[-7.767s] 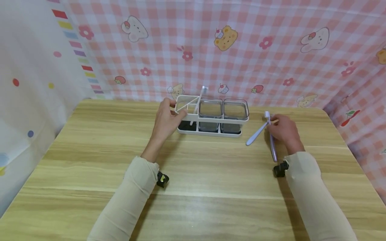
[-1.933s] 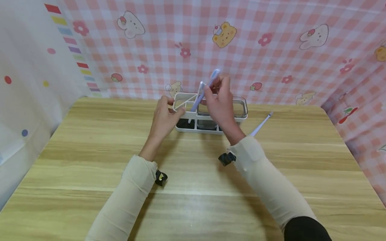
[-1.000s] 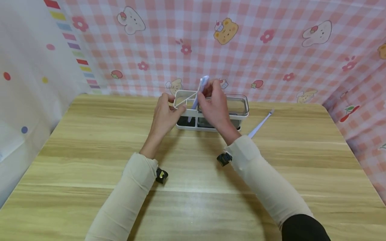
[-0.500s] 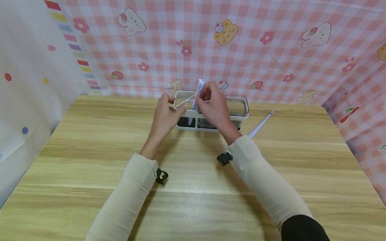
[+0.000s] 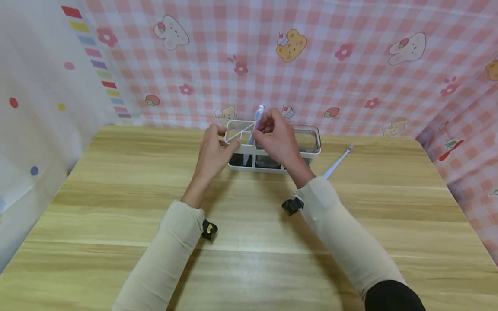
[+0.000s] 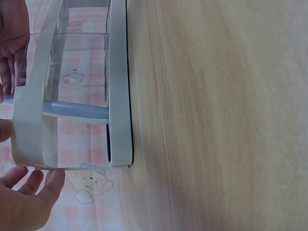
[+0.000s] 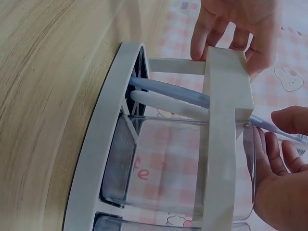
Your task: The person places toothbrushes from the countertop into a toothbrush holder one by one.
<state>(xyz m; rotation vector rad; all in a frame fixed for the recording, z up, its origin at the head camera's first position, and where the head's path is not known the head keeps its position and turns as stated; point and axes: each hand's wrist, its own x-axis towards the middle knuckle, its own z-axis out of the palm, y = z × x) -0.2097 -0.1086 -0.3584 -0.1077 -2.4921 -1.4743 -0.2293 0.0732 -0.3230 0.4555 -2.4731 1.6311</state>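
At the back of the table, the left hand (image 5: 213, 149) grips the left end of a white toothbrush holder (image 5: 268, 170), thumb in front and fingers behind. The right hand (image 5: 278, 138) pinches a lavender toothbrush (image 5: 259, 114) near its head. Its handle passes down through a slot in the holder's left section, close to the black base. In the right wrist view, a white toothbrush (image 7: 163, 103) leans right beside the lavender handle (image 7: 168, 91). Clear cups (image 7: 163, 159) sit in the other sections; the right hand partly hides them in the head view.
Another lavender toothbrush (image 5: 337, 162) lies on the wooden table (image 5: 249, 268) right of the holder, its lower end hidden by the right sleeve. A pink checked cloth (image 5: 218, 56) hangs directly behind the table's back edge.
The right hand has picked a toothbrush off the table, carried it left and lowered it into the holder's left section. The brush has become more upright. The left hand keeps its grip.
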